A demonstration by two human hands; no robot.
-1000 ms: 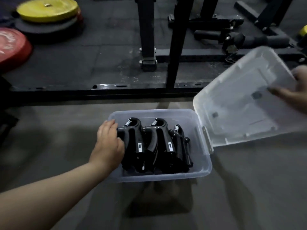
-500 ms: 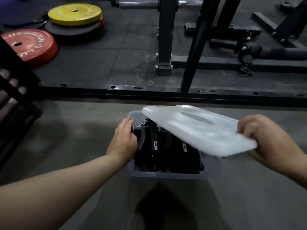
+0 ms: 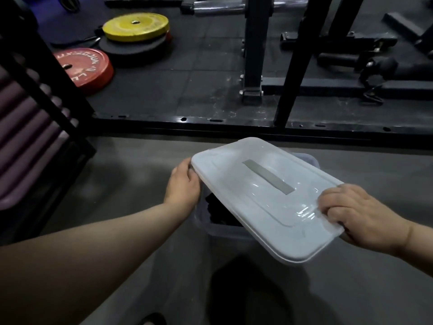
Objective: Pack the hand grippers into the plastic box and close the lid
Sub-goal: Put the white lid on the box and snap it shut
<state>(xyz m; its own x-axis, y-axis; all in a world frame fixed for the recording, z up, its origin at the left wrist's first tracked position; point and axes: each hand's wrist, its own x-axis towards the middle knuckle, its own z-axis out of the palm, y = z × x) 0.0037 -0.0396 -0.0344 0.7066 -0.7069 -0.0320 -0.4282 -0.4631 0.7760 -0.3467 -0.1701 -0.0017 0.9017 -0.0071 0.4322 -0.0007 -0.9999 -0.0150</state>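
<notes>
A translucent white lid (image 3: 264, 195) lies askew over the clear plastic box (image 3: 225, 231), covering most of it. Black hand grippers (image 3: 218, 211) show only through the gap at the box's near-left corner. My left hand (image 3: 182, 186) grips the lid's far-left corner, fingers curled at its edge. My right hand (image 3: 360, 214) grips the lid's right edge, fingers curled on top and thumb under it. The lid sits turned relative to the box, its near corner overhanging the front wall.
The box stands on a grey floor. Behind it runs a black rack frame (image 3: 293, 66) on dark matting. A red weight plate (image 3: 82, 66) and a yellow plate (image 3: 136, 26) lie at the back left. A dark rack (image 3: 35, 113) stands at the left.
The lid swung over from the open right side and came down onto the box. My left hand left the hand grippers and took hold of the lid's left corner.
</notes>
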